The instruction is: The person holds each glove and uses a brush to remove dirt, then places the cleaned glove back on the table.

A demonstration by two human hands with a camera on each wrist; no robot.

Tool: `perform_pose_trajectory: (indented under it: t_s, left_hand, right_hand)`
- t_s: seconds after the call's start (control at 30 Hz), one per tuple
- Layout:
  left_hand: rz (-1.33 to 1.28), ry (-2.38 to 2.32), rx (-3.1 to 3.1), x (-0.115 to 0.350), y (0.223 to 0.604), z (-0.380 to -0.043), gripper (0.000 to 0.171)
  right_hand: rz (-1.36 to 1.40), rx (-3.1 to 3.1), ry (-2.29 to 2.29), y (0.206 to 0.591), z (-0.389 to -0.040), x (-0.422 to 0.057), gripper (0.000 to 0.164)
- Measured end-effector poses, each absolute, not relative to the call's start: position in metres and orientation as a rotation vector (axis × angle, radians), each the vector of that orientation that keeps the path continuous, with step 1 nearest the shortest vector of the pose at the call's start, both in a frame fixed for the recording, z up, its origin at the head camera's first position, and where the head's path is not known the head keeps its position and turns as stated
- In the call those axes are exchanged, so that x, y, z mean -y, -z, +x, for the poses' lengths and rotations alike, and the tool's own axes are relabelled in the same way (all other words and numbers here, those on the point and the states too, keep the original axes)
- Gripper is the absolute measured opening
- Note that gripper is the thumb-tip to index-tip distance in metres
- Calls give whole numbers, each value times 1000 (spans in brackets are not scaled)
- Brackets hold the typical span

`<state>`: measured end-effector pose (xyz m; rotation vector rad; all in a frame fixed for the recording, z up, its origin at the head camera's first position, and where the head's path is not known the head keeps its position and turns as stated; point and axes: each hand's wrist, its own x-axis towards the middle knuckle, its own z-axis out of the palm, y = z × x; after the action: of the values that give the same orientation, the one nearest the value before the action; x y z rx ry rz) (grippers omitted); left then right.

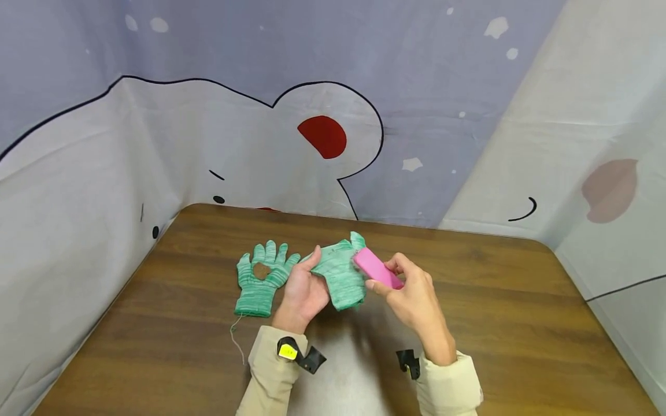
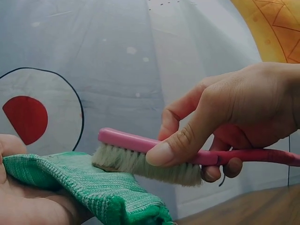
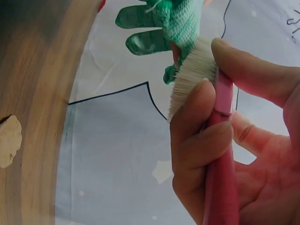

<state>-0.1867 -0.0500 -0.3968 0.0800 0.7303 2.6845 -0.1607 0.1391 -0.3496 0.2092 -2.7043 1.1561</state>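
A person in cream-coloured sleeves (image 1: 448,384) works a pink brush (image 1: 376,269) against a green glove (image 1: 340,280) above a brown wood-grain surface (image 1: 520,300). The left hand (image 1: 303,292), palm up, holds the glove with its thumb at the nine o'clock edge; the cloth covers the fingers, and how far they curl cannot be told from here. The glove's cuff end hangs toward six o'clock. At three o'clock from the glove, the right hand (image 1: 418,297) pinches the brush between thumb and fingers, with pale bristles (image 2: 150,168) touching the fabric. In the left wrist view, the brush's darker handle (image 2: 265,155) runs out toward three o'clock beneath the palm.

A second green glove (image 1: 256,297) lies flat on the surface at nine o'clock from the first, fingers spread toward twelve. A round brown spot (image 1: 261,271) shows on it, whether hole or patch unclear, and a thin pale thread (image 1: 237,344) trails from its cuff toward six. Black straps (image 1: 408,364) sit at both wrists, the left bearing a yellow tag (image 1: 288,351). At twelve o'clock, beyond the surface, hangs a printed cloth (image 1: 426,86) with a red shape (image 1: 324,137) and pale stars.
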Motion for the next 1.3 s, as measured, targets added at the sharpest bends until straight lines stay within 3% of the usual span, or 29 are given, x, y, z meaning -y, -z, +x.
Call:
perform_pose_trajectory:
  t_s: [0.7,1.07,1.3]
  left_hand:
    - [59,-2667,-745,43,399,-186,51]
    - [8,-2652,-799,40,409,-189,54]
    - [-39,-2617,-873,51,406,-190,54]
  right_hand:
    - [161,2798,-1161,346,-162,-156,29]
    - [-194,2984,-722,346,-164,-173,31]
    - [-311,3009,-794,352,-166,-198,36]
